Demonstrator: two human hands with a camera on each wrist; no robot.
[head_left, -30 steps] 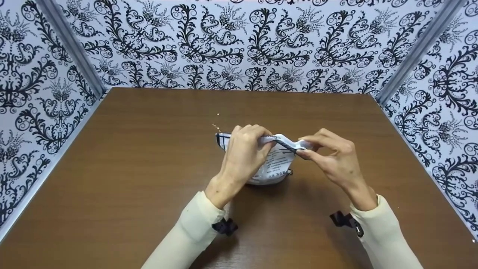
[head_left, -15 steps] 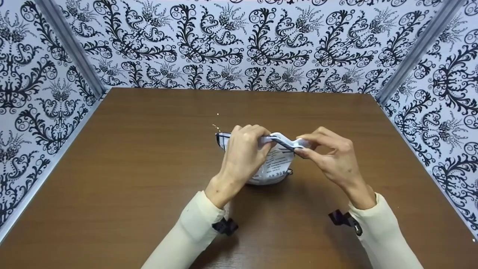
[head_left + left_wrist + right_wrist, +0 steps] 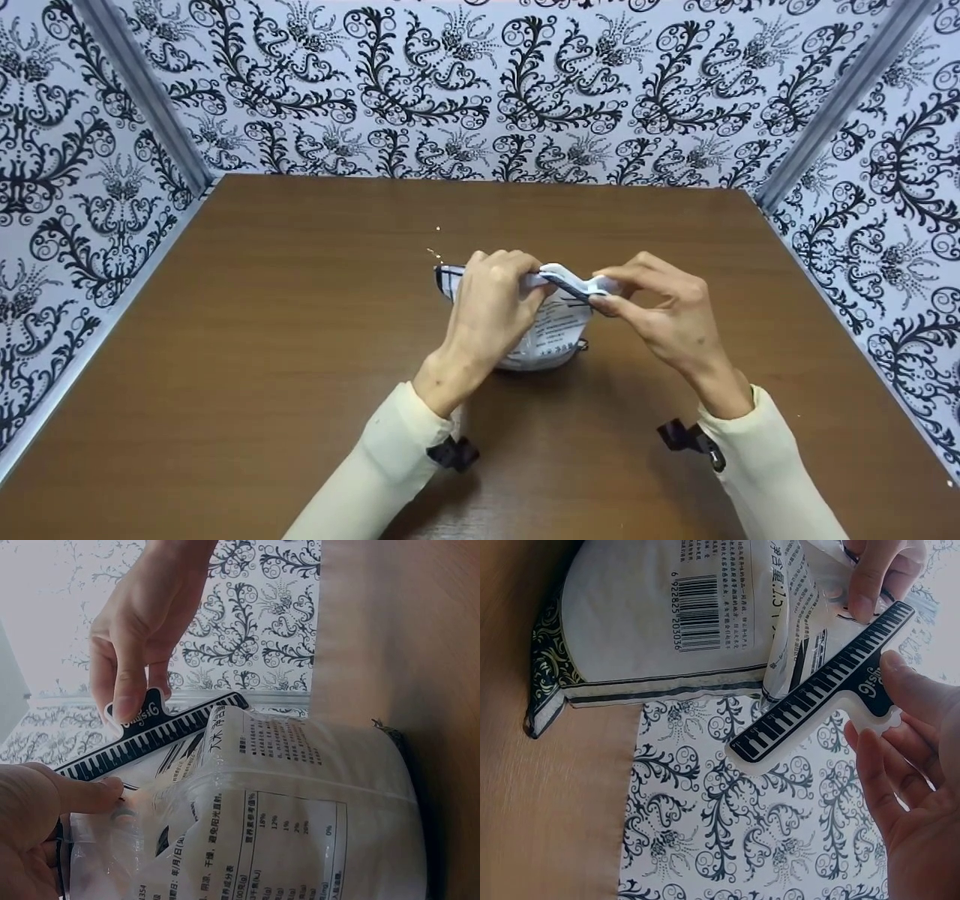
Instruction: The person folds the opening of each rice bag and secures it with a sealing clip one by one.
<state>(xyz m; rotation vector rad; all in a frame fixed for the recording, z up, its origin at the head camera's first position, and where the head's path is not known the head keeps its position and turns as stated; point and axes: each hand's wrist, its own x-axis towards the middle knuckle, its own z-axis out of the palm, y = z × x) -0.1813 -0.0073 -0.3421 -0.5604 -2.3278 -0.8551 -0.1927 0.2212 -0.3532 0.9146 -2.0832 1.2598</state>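
A white plastic bag of rice (image 3: 551,337), printed with dark text and a barcode, stands on the table in the middle of the head view. My left hand (image 3: 487,307) pinches its gathered top between thumb and fingers. By its handle, my right hand (image 3: 667,307) pinches a long bag clip (image 3: 817,686) with a piano-key pattern. The clip's bar lies at a slant along the bag's top, its near end close to my left thumb in the left wrist view. My left fingers behind the bag are partly hidden there.
Small white specks (image 3: 435,255) lie on the brown wooden table (image 3: 262,337) beyond the bag. Patterned black-and-white panels (image 3: 465,90) stand behind the table and along both sides. A dark camera mount sits at each wrist.
The right hand has shifted very slightly left, toward the left hand, with the clip. The left hand and the bag have stayed almost still.
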